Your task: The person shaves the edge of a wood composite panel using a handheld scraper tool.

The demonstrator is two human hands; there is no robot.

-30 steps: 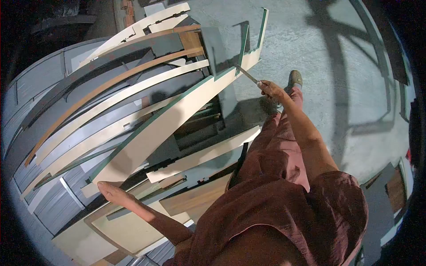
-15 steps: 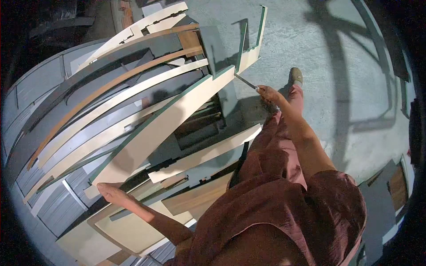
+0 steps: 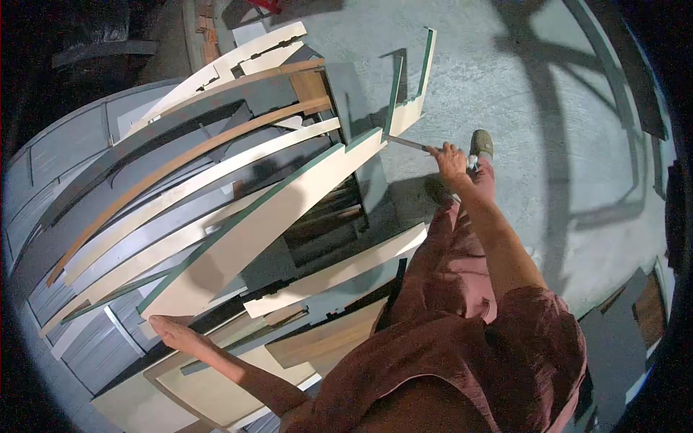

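A long cream board with a green edge (image 3: 245,234) slants from lower left to upper centre. My left hand (image 3: 172,332) is closed on its lower-left end. My right hand (image 3: 450,162) grips a thin metal tool (image 3: 410,143), whose tip reaches the notch at the board's upper-right end. Beyond that tip, a forked cream piece with green edges (image 3: 409,108) stretches up to the right. Whether it is joined to the long board I cannot tell.
Several cream strips (image 3: 180,189) and a brown strip (image 3: 180,144) lie left of the long board. Another cream board (image 3: 339,268) lies below it. Dark panels (image 3: 613,346) are at the lower right. My shoe (image 3: 482,144) is on the grey floor (image 3: 476,65).
My right hand has moved slightly right and down, and the tool lies flatter. The left hand and its board end appear slightly lower, while the whole view has shifted a little.
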